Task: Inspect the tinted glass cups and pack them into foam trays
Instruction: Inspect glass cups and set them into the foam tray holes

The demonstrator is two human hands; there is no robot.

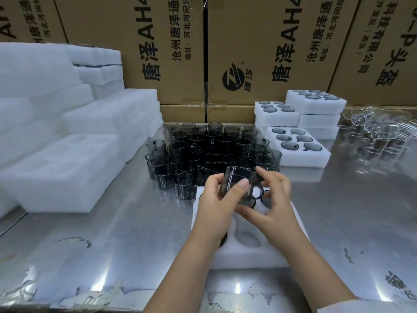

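Left hand (pixel 215 201) and right hand (pixel 276 199), fingers pinching 1 tinted cup (pixel 239 182) over a foam tray (pixel 248 254) with an unfilled pocket; filled trays (pixel 300 158) beyond; many loose cups (pixel 212 150) left on the worktop (pixel 135 233).

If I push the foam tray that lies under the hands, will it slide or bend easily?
The foam tray probably slides easily: it looks light and rests on a smooth, shiny metal table. Being soft white foam with cut-out pockets, it likely flexes somewhat.
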